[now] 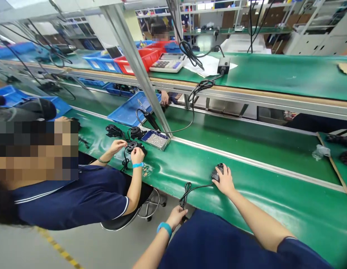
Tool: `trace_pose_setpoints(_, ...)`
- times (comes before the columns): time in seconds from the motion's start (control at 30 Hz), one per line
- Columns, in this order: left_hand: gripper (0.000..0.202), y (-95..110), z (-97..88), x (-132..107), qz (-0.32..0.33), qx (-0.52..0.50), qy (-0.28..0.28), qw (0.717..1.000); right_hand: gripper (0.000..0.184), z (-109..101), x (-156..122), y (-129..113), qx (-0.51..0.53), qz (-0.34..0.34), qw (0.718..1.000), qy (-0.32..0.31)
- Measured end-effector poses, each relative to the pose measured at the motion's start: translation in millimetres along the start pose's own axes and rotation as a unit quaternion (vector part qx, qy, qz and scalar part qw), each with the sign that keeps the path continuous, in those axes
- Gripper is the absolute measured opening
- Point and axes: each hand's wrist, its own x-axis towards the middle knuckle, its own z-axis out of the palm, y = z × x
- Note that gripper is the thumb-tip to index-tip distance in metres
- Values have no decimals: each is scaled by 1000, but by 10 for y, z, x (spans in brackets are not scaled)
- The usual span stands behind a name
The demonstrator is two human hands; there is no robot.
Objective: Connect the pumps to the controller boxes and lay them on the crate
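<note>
My right hand is closed over a black corded device, rounded somewhat like a computer mouse, that rests on the green bench. My fingers cover part of it, so its exact kind is unclear. A black cable runs from it to a looped, tied bundle at the bench's front edge. Just below that bundle, my left hand, with a blue band at the wrist, pinches the cable. The cable's far end is mostly hidden by my fingers.
At left a seated co-worker handles black corded parts. Beside them stand a tray of small metal pieces and a slanted metal post. A hanging cable loops below the upper shelf. Another person's hand shows behind.
</note>
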Motion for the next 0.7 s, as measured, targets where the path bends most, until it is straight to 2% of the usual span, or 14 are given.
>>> trace_pose_setpoints(0.13,64,-38,-98,-99,46,-6,22,999,70,-10,-15,-77,-4,0,1000,-14)
trace_pose_setpoints(0.23,65,14,-245,-179,95,10,73,993,75,-29,-29,-10,-2,-9,1000,-25)
trace_pose_setpoints(0.3,64,125,-366,-139,132,31,125,983,70,-51,-8,55,7,-11,1000,-1)
trace_pose_setpoints(0.4,56,393,-530,99,179,71,191,963,54,-141,187,90,29,-11,997,72)
trace_pose_setpoints(0.47,48,586,-598,328,204,102,217,949,47,-239,476,16,43,-9,996,73)
trace_pose_setpoints(0.53,42,733,-618,542,230,135,233,935,43,-333,877,-162,51,-11,999,14)
trace_pose_setpoints(0.6,39,813,-608,700,254,163,242,922,40,-383,1340,-436,52,-27,997,-48)
trace_pose_setpoints(0.7,36,876,-684,891,270,185,250,911,36,-332,2058,-966,44,-62,994,-84)
